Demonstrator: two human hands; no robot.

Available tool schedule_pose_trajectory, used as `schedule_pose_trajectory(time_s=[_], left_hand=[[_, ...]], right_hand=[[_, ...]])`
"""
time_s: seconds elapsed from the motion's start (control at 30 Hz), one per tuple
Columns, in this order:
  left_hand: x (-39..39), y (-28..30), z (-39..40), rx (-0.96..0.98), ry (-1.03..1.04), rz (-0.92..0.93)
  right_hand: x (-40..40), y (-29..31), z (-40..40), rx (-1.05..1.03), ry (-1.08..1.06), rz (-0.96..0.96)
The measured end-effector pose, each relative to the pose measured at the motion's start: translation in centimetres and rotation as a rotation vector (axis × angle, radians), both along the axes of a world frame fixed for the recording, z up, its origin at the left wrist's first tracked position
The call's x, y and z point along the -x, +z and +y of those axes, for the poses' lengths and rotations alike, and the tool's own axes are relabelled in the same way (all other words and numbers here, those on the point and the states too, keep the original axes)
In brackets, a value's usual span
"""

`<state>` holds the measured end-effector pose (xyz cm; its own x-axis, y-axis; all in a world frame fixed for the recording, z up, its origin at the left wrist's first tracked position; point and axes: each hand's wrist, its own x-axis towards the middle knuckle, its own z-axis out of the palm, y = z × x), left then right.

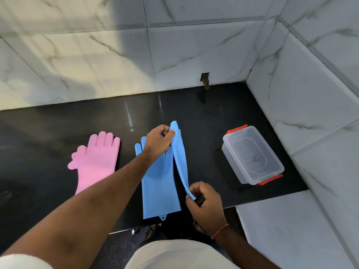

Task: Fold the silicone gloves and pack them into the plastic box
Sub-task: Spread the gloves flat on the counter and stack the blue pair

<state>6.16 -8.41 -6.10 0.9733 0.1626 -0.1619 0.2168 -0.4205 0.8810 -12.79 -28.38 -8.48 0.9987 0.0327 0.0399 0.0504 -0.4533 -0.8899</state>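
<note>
— Two gloves on the counter? Positions, left to right.

— Pink glove point(93, 162) flat, well left of left hand point(158, 139). Blue glove point(159, 175): left hand pinches its fingertip end, right hand point(204, 200) pinches the lifted cuff edge. Plastic box point(252, 156) right of both grips, lidless.

pink glove point(95, 162): plain pink, 9 o'clock | blue glove point(158, 183): light blue, fine dotted texture, centre | plastic box point(252, 158): clear, orange-red clips, 3 o'clock | counter point(204, 117): glossy black | wall tiles point(97, 45): white marble, grey veins, 12 o'clock | wrist thread point(220, 231): orange, 5 o'clock
</note>
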Motion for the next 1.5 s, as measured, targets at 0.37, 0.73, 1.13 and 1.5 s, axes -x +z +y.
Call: schedule_pose_trajectory(time_s=[0.37, 0.73, 1.13, 1.5], left_hand=[[2.8, -1.5, 10.3, 0.073, 0.143, 0.163], [4.8, -3.6, 12.3, 0.215, 0.136, 0.263], [4.7, -4.2, 12.0, 0.082, 0.064, 0.230], [5.1, -4.8, 12.1, 0.203, 0.104, 0.249]], right_hand=[[0.6, 0.9, 6.4, 0.285, 0.239, -0.198], [1.9, 0.4, 8.3, 0.416, 0.364, -0.236], [1.5, -0.6, 8.0, 0.572, 0.551, -0.201], [-12.9, -0.1, 8.0, 0.354, -0.055, 0.337]])
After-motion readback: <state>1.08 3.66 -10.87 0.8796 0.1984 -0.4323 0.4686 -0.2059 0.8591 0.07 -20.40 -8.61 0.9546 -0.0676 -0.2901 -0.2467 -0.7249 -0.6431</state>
